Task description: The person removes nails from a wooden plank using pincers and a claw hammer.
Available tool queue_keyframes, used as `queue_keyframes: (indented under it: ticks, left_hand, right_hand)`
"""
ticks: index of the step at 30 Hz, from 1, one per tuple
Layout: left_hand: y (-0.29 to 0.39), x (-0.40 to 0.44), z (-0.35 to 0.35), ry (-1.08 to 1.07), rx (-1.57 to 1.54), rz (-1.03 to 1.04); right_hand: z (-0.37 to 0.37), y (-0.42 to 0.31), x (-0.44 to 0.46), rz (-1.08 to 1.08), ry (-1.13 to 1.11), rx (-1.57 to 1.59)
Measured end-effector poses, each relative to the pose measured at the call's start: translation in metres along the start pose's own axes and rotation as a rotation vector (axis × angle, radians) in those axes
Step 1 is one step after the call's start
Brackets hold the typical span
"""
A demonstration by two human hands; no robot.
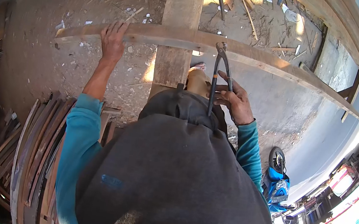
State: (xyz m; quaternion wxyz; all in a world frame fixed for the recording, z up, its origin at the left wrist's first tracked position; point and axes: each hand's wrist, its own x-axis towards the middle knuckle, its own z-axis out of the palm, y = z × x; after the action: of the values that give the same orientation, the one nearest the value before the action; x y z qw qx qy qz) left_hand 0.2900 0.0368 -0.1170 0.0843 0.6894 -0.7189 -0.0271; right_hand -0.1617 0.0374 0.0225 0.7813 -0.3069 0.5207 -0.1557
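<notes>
A long wooden board [153, 34] lies crosswise over a wide upright-running plank [183, 2]. My left hand [113, 41] rests on the board near its left end, its fingers over the far edge. In my right hand [236, 102] is a pair of long-handled pincers [219, 65], jaws pointing away from me at the board's near edge. One handle is between my fingers and thumb; the other stands a little to its left. Whether the jaws touch the board I cannot tell.
Stacked wooden strips [40, 152] stand at the lower left. A blue motorbike [278, 187] is at the lower right. More long boards [338, 24] run across the upper right. Wood scraps and litter lie on the dirt floor [76, 65].
</notes>
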Motion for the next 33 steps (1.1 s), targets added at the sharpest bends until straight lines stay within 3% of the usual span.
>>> queue_keyframes:
  ticks: [7,11,25,29,33]
  left_hand:
    - [-0.006,-0.004,0.006,0.008,0.017,0.019]
    - [-0.004,-0.005,0.009,0.041,0.055,0.034]
    - [-0.014,0.001,0.0,0.07,0.016,0.145]
    - [-0.024,0.004,0.007,-0.049,0.047,0.255]
    - [-0.019,0.012,-0.006,-0.13,-0.007,0.272]
  right_hand:
    - [0.035,0.032,0.014,0.049,-0.105,0.159]
    - [0.045,0.068,0.023,0.039,-0.05,0.238]
    - [0.082,0.083,0.034,0.084,-0.035,0.519]
    - [0.107,0.108,0.044,0.177,0.075,0.657]
    - [0.15,0.109,0.056,0.082,0.258,0.74]
